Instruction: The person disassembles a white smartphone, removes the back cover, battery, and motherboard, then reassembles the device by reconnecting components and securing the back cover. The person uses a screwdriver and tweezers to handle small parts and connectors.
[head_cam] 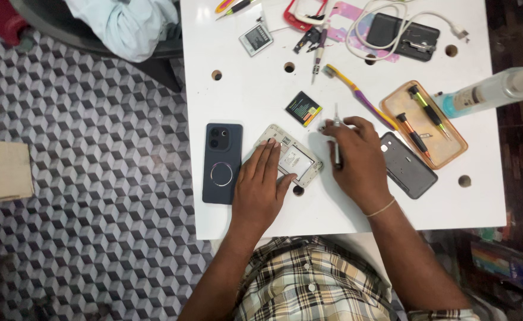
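**A:** Head view: what are your hands doing?

**B:** Your left hand [261, 184] lies flat on the opened phone frame [290, 156], fingers straight and close together, pressing down on its near left part. Your right hand [351, 159] has its fingers curled tight around a thin metal tool [336, 138].

**A:** Where is the frame?

**B:** It is on the white table [249, 101], in the middle, near you. The dark blue phone [222, 163] lies just to its left. A grey back cover [408, 165] lies on the other side of your right hand.

**A:** Which way does the frame point?

**B:** Its long side runs slanted, from up-left down to the right. The tool stands almost straight up and down in the picture, tip away from you.

**A:** How much is done?

**B:** I think a good bit. The back is off, and a small battery [303, 109] lies beside the frame. The frame looks open inside. Putting things back looks not done yet. More screwdrivers wait in the orange tray [455, 150].
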